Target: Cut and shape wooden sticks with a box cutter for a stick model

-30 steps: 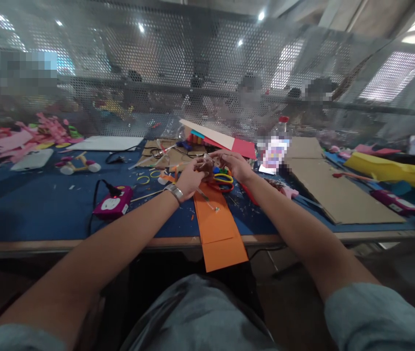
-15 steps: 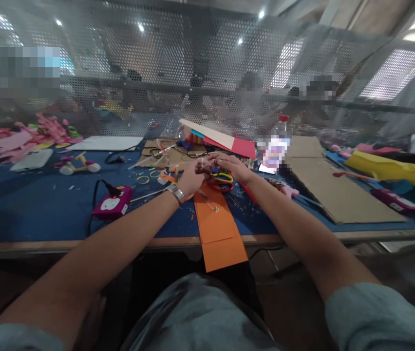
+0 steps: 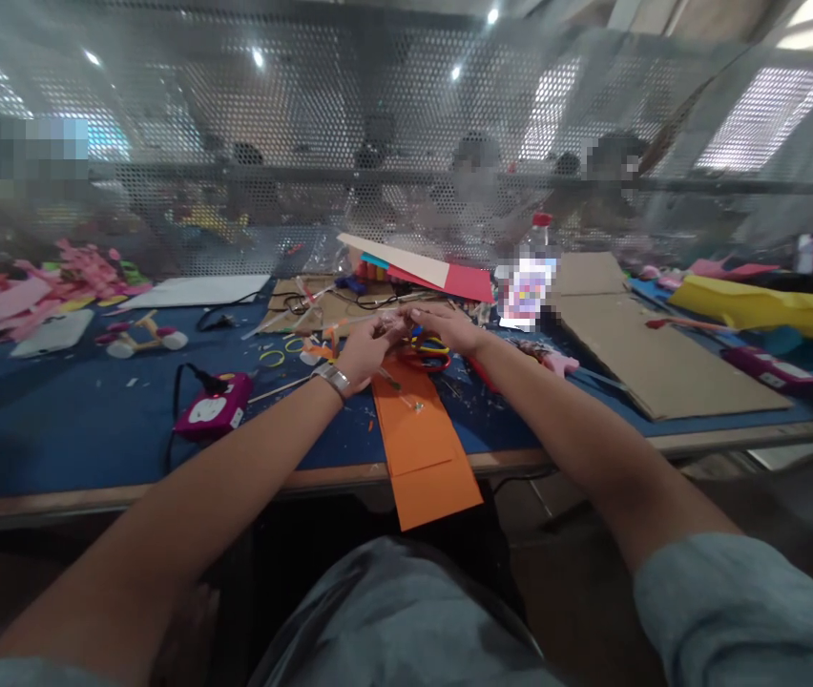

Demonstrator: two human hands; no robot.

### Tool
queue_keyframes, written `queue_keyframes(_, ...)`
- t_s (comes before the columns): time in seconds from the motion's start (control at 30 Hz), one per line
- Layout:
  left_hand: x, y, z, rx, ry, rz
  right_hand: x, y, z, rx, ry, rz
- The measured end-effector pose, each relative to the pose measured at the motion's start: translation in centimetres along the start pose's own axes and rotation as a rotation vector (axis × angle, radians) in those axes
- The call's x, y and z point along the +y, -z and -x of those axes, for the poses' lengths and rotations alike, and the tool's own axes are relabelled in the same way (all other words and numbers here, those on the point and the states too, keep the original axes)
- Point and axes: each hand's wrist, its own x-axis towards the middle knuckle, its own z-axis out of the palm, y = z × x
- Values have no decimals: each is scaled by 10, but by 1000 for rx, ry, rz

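Orange paper point(image 3: 421, 434) lay as a long strip under both hands, its near end hanging over the table point(image 3: 77, 429) edge toward the person's lap, probably so that the far end sat flat within easy reach. Above that far end the left hand point(image 3: 364, 348) and the right hand point(image 3: 449, 327) met fingertip to fingertip, fingers curled in around something small between them; what it was could not be told, nor how firmly it was pinched. Just beyond the right hand lay red-handled scissors point(image 3: 429, 355), close enough to grab. Left of the left hand sat a magenta box point(image 3: 212, 412) with a black cord. Well right of the right hand rested a cardboard sheet point(image 3: 656, 358).
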Motion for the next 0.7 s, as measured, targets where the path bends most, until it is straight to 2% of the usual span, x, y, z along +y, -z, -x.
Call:
queue_keyframes(0.2, -5, 5, -3, 19, -38, -38, 0, 8, -3, 85, 41, -56)
queue_keyframes(0.43, -4, 15, -10, 66, -66, -38, 1, 7, 0, -33, 38, 65)
queue_keyframes(0.7, -9, 9, -10, 36, -52, -42, -2, 11, 2, -12, 78, 240)
